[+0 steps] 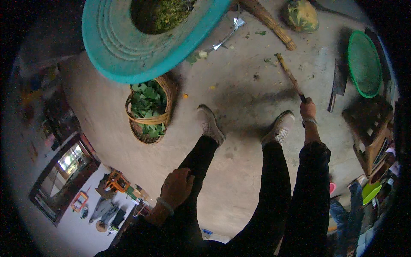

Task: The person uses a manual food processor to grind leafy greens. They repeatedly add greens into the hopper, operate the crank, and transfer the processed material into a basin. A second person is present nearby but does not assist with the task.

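My right hand (308, 110) is closed around the dark lower end of a wooden stick (290, 77), whose far tip is yellowish and bears greenish matter. My left hand (177, 186) rests on my left thigh with nothing visible in it. Ahead at the upper left stands a large turquoise plastic tub or machine hopper (118, 41), with chopped green-yellow matter (171, 14) in its central opening. Beneath its rim, a woven basket (146, 120) holds green leaves (149, 96). A cleaver (338, 78) lies to the right of my right hand, near a green oval basin or sieve (365, 64).
A striped squash (301, 16) and a bundled straw broom handle (273, 24) lie at the top. A wooden stool (369, 128) stands at the right. Another person's legs in jeans (345, 212) show at the lower right, near a lime-green container (371, 192). Leaf scraps dot the concrete floor.
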Motion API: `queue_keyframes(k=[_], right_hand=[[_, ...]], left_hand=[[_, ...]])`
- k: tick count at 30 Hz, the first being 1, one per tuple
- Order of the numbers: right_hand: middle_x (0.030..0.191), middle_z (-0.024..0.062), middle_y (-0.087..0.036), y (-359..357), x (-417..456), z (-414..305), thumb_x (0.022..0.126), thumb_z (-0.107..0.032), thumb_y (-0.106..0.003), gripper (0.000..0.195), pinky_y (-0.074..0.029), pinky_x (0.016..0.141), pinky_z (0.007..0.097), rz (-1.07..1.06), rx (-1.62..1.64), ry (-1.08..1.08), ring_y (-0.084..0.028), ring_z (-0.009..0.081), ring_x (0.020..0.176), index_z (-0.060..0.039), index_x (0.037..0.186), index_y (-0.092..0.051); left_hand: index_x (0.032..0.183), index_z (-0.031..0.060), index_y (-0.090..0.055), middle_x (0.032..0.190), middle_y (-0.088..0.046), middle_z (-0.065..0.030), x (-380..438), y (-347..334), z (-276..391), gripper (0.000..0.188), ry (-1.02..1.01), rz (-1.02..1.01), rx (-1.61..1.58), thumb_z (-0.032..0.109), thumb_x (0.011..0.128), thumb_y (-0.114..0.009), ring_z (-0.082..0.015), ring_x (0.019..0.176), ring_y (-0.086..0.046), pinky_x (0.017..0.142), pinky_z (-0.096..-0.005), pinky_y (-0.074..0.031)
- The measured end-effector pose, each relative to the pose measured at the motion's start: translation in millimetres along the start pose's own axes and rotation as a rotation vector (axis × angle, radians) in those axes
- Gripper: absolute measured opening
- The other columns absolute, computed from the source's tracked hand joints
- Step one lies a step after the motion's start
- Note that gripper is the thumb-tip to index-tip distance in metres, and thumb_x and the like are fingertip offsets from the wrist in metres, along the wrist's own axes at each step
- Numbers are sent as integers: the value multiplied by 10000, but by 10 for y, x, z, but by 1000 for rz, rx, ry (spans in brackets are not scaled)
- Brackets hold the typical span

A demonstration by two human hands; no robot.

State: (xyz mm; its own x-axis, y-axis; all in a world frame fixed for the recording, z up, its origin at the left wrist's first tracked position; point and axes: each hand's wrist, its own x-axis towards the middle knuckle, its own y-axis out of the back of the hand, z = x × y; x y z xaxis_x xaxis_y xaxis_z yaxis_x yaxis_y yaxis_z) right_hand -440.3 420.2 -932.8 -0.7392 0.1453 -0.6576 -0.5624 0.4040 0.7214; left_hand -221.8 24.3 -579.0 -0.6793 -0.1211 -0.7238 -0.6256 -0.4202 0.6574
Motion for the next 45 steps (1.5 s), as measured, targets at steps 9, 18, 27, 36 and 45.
queue_keyframes(k=[9, 18, 27, 36, 45], right_hand=[[816, 219, -607, 149, -457, -660, 768, -292, -603, 301, -475, 669, 457, -107, -105, 388, -574, 413, 777, -16, 887, -580], [1024, 216, -575, -95, -1522, -2071, 783, -156, -566, 260, -446, 843, 418, -479, -220, 738, -538, 366, 991, 23, 971, -580], [1023, 192, -563, -1141, -1239, -3748, 790, -129, -466, 326, -453, 770, 449, -101, -563, 1188, -533, 374, 918, 46, 1061, -517], [1321, 225, -378, -1669, -774, -5194, 873, -180, -398, 495, -298, 982, 484, -9, -1293, 932, -363, 369, 1207, 41, 1310, -326], [1264, 228, -423, -1595, 45, -5457, 820, -265, -490, 512, -247, 986, 544, 259, -1680, 911, -339, 394, 1209, 10, 1249, -429]], left_hand=[[970, -2, -558, 927, -612, -169, -147, -41, -53, 222, -142, 175, -254, 179, 841, -561, -326, 866, -584, 743, -399, -478], [892, -2, -523, 802, -583, -191, 681, -296, -47, 167, -127, 195, -785, 162, 860, -507, -361, 750, -570, 648, -439, -464], [909, -22, -488, 777, -548, -194, 839, -199, -424, 187, -211, 189, -1018, 121, 806, -551, -363, 711, -554, 628, -451, -463], [882, -15, -493, 739, -510, -155, 689, -108, -606, 198, -251, 325, -1117, 84, 742, -592, -307, 685, -515, 579, -400, -419], [933, -5, -479, 766, -495, -136, 707, 259, -924, 222, -276, 248, -1208, 73, 765, -602, -298, 707, -491, 598, -409, -414]])
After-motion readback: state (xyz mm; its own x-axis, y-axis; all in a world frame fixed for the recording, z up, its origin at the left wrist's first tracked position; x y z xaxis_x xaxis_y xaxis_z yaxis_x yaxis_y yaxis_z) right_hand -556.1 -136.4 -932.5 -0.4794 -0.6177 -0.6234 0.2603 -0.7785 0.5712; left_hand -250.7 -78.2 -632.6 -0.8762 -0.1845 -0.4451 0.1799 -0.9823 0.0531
